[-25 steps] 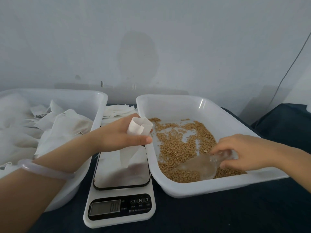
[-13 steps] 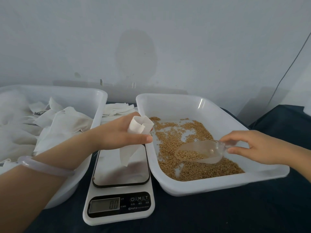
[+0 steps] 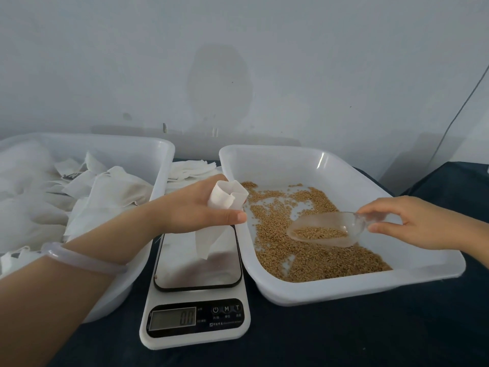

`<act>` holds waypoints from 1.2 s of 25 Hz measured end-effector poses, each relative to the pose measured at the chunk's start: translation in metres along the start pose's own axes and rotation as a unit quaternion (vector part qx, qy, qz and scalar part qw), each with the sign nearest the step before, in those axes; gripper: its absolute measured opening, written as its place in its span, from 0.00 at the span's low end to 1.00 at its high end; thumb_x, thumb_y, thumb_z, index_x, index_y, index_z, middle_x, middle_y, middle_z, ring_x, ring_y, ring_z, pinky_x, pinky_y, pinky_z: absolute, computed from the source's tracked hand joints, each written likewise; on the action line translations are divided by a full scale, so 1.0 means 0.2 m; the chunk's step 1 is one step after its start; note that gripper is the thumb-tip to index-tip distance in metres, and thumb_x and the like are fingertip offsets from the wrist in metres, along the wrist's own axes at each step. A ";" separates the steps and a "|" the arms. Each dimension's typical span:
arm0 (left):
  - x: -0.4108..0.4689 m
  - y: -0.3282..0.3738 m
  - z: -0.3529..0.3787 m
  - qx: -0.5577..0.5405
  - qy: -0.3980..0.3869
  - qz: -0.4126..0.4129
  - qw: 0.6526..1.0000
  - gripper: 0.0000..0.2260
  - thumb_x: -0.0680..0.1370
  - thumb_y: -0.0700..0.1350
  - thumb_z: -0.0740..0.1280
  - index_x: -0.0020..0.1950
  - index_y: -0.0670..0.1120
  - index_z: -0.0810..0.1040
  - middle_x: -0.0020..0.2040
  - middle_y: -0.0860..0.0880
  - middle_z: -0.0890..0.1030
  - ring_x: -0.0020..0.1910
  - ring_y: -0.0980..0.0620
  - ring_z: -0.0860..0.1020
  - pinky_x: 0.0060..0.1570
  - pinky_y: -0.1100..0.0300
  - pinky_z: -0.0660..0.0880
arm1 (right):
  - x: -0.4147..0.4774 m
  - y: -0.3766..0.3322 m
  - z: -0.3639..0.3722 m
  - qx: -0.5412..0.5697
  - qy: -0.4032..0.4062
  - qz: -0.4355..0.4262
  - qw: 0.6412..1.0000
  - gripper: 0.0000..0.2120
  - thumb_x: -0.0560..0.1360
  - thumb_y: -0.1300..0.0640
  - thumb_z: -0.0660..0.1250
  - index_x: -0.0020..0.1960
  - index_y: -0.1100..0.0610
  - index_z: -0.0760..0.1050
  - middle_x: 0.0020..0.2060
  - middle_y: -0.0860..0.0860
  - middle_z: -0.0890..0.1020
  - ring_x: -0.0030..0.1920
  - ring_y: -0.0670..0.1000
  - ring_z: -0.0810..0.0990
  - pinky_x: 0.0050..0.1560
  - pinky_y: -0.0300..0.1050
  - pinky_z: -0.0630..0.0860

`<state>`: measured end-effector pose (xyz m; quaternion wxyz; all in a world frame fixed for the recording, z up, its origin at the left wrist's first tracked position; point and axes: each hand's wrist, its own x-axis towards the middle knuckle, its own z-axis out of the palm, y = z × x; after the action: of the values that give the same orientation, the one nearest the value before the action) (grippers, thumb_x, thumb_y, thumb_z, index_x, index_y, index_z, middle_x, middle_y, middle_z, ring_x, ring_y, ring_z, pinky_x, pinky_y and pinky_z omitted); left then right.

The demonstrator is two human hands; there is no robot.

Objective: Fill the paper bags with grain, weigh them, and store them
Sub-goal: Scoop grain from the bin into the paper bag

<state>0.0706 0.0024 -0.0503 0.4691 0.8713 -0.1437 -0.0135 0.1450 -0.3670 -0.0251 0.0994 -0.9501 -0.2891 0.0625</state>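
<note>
Against a pale grey wall (image 3: 238,62) that bears a large faint stain (image 3: 219,80) and some small marks low down stands a table (image 3: 344,337) spread with a dark blue cloth. A thin cable (image 3: 460,107) runs slantwise down the wall at the far right.

On the cloth are three things side by side. At the left is a white plastic tray (image 3: 164,165) heaped with white paper bags (image 3: 105,192). In the middle is a white kitchen scale (image 3: 195,337) with a shiny plate and a grey display (image 3: 173,319), whose digits are too blurred to read with certainty. At the right is a second white tray (image 3: 344,292), its floor partly covered with a loose layer of golden grain (image 3: 317,260). Behind the scale, between the two trays, lies a small stack of flat white bags (image 3: 190,169).

The hands are well apart. The left hand (image 3: 190,207), with a pale translucent bangle (image 3: 82,260) on its wrist, reaches across the left tray's corner and grips a paper bag (image 3: 225,200). Its fingers are curled round the bag's upper part, and the mouth is open beside the grain tray's left rim. The bag's lower end hangs over the scale plate; whether it touches the plate cannot be told. The right hand (image 3: 412,223) pinches the handle of a clear plastic scoop (image 3: 325,233) between thumb and fingers. The scoop is above the grain in the right tray, carries a small load of grain, and points toward the bag.
</note>
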 end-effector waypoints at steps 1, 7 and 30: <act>0.00 0.00 0.00 0.006 0.000 0.002 1.000 0.26 0.66 0.63 0.72 0.59 0.52 0.75 0.40 0.66 0.75 0.48 0.61 0.77 0.47 0.69 0.74 | 0.00 0.00 0.00 0.001 0.000 0.001 1.000 0.12 0.74 0.47 0.65 0.53 0.33 0.69 0.50 0.33 0.78 0.52 0.28 0.72 0.52 0.34 0.71; 0.00 0.00 0.00 0.022 0.002 -0.010 1.000 0.27 0.65 0.64 0.71 0.59 0.54 0.75 0.41 0.67 0.74 0.47 0.63 0.76 0.49 0.66 0.74 | -0.01 -0.01 0.02 0.012 -0.003 0.005 1.000 0.12 0.75 0.50 0.66 0.54 0.35 0.70 0.51 0.34 0.78 0.53 0.30 0.73 0.57 0.36 0.72; -0.04 0.11 -0.02 -0.013 0.081 0.019 0.996 0.23 0.66 0.63 0.73 0.54 0.53 0.75 0.46 0.58 0.79 0.47 0.57 0.79 0.51 0.57 0.77 | 0.01 0.00 0.01 0.011 0.031 0.002 0.999 0.13 0.73 0.49 0.66 0.54 0.35 0.70 0.50 0.34 0.77 0.53 0.29 0.72 0.50 0.30 0.71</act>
<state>0.0588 -0.0050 -0.0304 0.4903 0.8607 -0.1213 0.0638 0.1454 -0.3653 -0.0265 0.1183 -0.9510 -0.2833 0.0368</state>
